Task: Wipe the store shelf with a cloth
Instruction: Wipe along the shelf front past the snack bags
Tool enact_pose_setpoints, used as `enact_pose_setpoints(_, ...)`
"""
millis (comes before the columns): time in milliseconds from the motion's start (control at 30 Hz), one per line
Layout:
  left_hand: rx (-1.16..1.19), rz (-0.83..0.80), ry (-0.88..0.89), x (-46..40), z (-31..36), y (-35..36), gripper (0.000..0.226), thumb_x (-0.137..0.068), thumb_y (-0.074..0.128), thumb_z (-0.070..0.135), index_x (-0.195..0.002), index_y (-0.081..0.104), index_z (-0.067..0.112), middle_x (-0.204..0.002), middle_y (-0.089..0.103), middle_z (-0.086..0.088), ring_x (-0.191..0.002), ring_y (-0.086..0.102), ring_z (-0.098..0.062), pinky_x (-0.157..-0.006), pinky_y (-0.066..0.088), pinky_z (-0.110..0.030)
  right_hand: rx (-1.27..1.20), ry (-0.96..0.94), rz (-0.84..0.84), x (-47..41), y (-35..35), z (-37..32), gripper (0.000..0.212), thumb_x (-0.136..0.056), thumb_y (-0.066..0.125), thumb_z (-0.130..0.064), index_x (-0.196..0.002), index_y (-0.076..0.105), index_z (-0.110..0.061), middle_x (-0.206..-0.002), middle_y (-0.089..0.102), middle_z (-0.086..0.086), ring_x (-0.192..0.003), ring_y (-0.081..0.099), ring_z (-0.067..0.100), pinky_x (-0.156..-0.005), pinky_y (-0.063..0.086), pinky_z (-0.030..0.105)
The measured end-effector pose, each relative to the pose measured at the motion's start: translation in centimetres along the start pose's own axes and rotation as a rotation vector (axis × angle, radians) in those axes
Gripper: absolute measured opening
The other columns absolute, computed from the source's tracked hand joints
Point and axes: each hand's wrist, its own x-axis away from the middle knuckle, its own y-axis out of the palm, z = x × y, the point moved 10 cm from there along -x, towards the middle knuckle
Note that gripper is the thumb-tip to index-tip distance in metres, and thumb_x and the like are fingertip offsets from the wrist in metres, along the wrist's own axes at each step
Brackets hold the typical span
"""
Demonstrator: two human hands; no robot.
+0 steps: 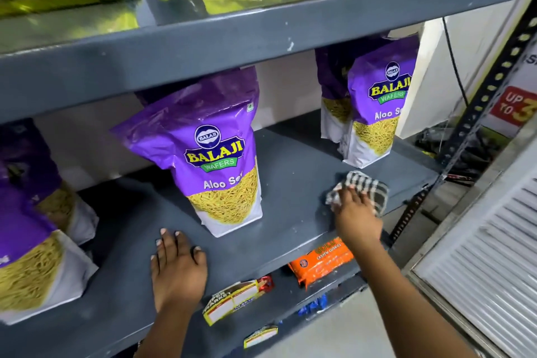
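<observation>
**Wiping the middle shelf, right end**

Right hand (356,212) pressed flat on the checked cloth (361,187), fingers spread over it rather than clenched, pinning it to the grey shelf (290,183) near the right front corner. Left hand (177,267) resting palm-down and empty on the shelf's near edge, fingers apart, well left of the cloth. Between the two hands, a purple snack bag (216,154) standing upright in the middle of the board; a second purple bag (374,113) just beyond the cloth, towards the far right. More purple bags (35,227) at the far left end. Orange biscuit packet (322,264) visible on the shelf below.

To do this step well: keep the palm flat and the pressure even, sweeping in long overlapping passes from the back of the shelf towards the near lip. Steer around the bag bases, or lift each bag with the free hand and wipe beneath. Edge of the cloth blurred, so hard to tell how it is folded; worth keeping a clean face down. Risk, probably: a fast stroke nudging the nearest upright bag over.
</observation>
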Motion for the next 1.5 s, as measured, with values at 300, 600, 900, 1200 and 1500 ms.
enact_pose_setpoints(300,0.002,-0.001,0.006,0.0,-0.1,0.0,0.059,-0.092,0.022,0.033,-0.143,0.022,0.004,-0.156,0.007,-0.017,-0.143,0.011,-0.031,-0.116,0.011,-0.044,0.048,-0.337,-0.085,6.3,3.1,-10.0,0.054,-0.092,0.04,-0.022,-0.141,0.018,-0.017,-0.153,0.024,0.014,-0.142,0.019,0.029,-0.114,0.013,0.057)
enact_pose_setpoints(600,0.009,-0.01,0.015,-0.2,-0.1,0.3,0.056,-0.095,0.028,0.029,-0.145,0.014,0.006,-0.157,0.0,-0.014,-0.144,0.005,-0.028,-0.118,0.007,-0.042,-0.075,0.147,0.243,1.8,-2.9,4.5,0.036,-0.092,0.04,-0.024,-0.126,0.041,-0.012,-0.135,0.049,0.022,-0.132,0.036,0.033,-0.112,0.019,0.056)
enact_pose_setpoints(900,-0.006,-0.003,0.011,-0.1,0.2,0.0,0.056,-0.096,0.026,0.029,-0.145,0.013,0.006,-0.157,0.001,-0.013,-0.144,0.006,-0.027,-0.118,0.007,-0.04,0.031,-0.143,0.043,1.4,0.9,-4.8,0.05,-0.092,0.04,-0.024,-0.137,0.026,-0.008,-0.146,0.034,0.023,-0.136,0.028,0.036,-0.111,0.026,0.043)
enact_pose_setpoints(1200,-0.006,0.024,0.013,-0.2,0.2,0.1,0.073,-0.079,0.015,0.04,-0.143,0.023,0.005,-0.155,0.015,-0.015,-0.142,0.018,-0.03,-0.115,0.014,-0.044,0.031,-0.464,-0.221,-4.1,4.9,-12.8,0.06,-0.091,0.038,-0.04,-0.144,0.014,-0.023,-0.158,0.012,0.002,-0.145,0.005,0.02,-0.119,0.003,0.037)
enact_pose_setpoints(1500,0.012,0.026,0.072,-1.5,-0.2,1.7,0.055,-0.067,0.034,0.035,-0.11,0.054,0.006,-0.108,0.065,-0.032,-0.094,0.063,-0.039,-0.084,0.043,-0.047,-0.022,-0.483,-0.328,-10.7,7.8,-19.4,0.046,-0.093,0.037,-0.033,-0.137,0.033,-0.024,-0.146,0.037,0.016,-0.133,0.035,0.036,-0.113,0.03,0.043)
